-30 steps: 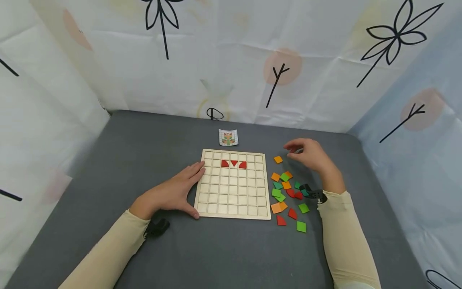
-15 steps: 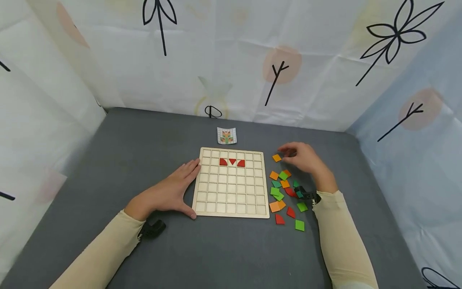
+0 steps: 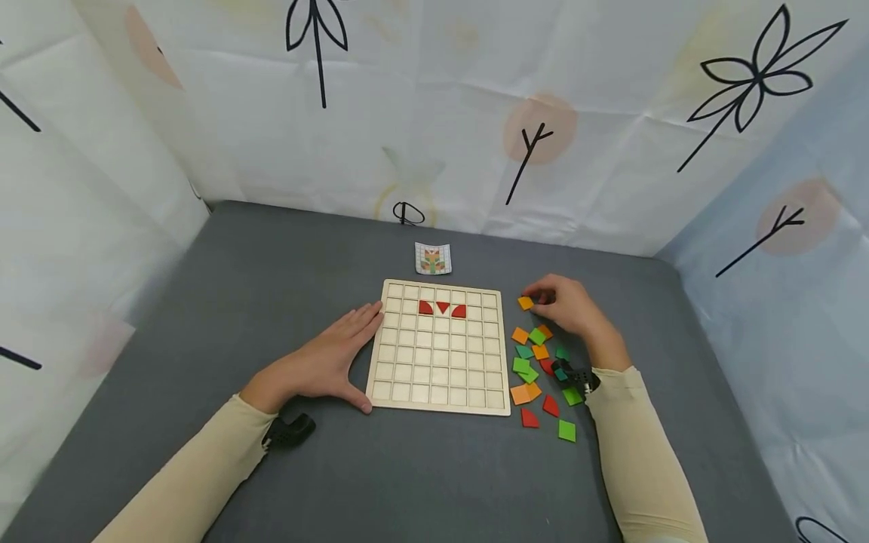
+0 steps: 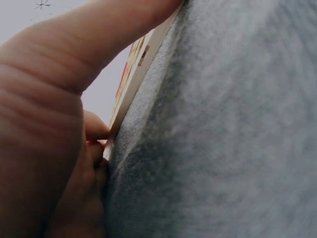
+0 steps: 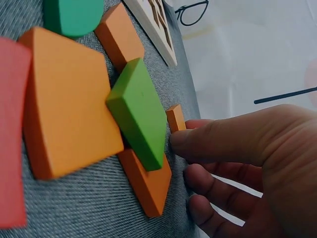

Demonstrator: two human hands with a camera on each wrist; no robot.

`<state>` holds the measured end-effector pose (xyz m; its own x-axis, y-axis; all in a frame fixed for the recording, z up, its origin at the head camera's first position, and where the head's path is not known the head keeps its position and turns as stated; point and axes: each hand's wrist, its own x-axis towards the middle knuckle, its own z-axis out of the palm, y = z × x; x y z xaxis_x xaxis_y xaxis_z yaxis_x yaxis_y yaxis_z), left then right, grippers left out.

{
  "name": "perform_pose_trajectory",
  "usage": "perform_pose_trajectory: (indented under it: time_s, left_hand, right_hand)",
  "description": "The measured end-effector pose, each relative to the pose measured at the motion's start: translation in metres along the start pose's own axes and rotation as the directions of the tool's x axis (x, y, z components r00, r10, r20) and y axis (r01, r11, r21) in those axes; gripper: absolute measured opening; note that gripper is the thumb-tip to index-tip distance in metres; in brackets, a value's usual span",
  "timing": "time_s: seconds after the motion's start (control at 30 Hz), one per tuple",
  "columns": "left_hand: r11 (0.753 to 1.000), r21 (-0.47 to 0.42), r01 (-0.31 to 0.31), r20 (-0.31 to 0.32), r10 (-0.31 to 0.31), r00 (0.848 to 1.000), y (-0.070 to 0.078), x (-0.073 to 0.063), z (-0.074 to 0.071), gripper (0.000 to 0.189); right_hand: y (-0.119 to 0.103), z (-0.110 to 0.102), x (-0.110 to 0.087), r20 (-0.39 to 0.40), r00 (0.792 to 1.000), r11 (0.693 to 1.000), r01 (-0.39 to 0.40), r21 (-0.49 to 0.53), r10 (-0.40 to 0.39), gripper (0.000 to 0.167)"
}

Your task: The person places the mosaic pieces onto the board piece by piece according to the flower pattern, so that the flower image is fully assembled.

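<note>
From afar I see the counter carrying a gridded board; the left hand lies along its left edge, fingers extended, apparently bracing it. Beside its far right corner, the right hand pinches an orange tile, presumably because it's small.

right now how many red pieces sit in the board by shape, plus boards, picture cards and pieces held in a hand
Red curved-edge pieces: 2
Red triangle: 1
Grid board: 1
Picture card: 1
Orange piece in the right hand: 1
Total: 6
</note>
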<state>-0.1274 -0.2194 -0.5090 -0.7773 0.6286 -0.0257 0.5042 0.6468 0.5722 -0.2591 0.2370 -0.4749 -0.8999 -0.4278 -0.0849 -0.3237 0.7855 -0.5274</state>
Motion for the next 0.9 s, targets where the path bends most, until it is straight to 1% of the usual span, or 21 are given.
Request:
perform_pose_trajectory:
  time_s: [0.17,0.27,0.37,0.5,0.6,0.7,0.83,0.9]
  left_hand:
    - [1.000,-0.015,0.009,0.002,-0.009,1.000,-0.001,0.005,-0.007,0.153]
    - [1.000,-0.008,0.014,0.004,-0.014,1.000,-0.002,0.006,-0.009,0.153]
    - [1.000,0.002,0.013,0.009,-0.013,1.000,-0.002,0.008,-0.009,0.153]
    - [1.000,0.010,0.003,0.011,-0.003,1.000,-0.001,0.013,-0.012,0.154]
    - [1.000,0.019,-0.005,0.010,0.005,1.000,0.000,0.015,-0.015,0.154]
    - [1.000,0.019,-0.004,0.011,0.004,1.000,0.001,0.013,-0.016,0.154]
    - [1.000,-0.013,-0.002,0.012,0.002,1.000,0.004,0.004,-0.009,0.153]
    - [1.000,-0.027,0.011,0.021,-0.010,1.000,0.005,-0.001,-0.006,0.152]
  right_hand:
    - [-0.007,-0.005,0.010,-0.016,1.000,1.000,-0.011,-0.012,0.010,0.027]
    - [-0.008,-0.006,0.014,-0.012,1.000,0.999,-0.023,-0.022,0.023,0.026]
    - [-0.007,-0.007,0.014,-0.012,0.999,0.999,-0.036,-0.030,0.036,0.026]
    - [-0.007,-0.011,0.012,-0.033,0.998,0.999,-0.046,-0.029,0.045,0.025]
    - [-0.014,-0.015,0.010,-0.046,0.998,0.999,-0.047,-0.022,0.046,0.026]
    - [-0.023,-0.017,0.005,-0.057,0.998,0.999,-0.029,-0.015,0.028,0.025]
    - [-0.035,-0.012,-0.005,-0.066,0.998,1.000,-0.005,-0.002,0.005,0.023]
    - [-0.040,-0.010,-0.009,-0.071,0.997,1.000,0.002,0.001,-0.002,0.023]
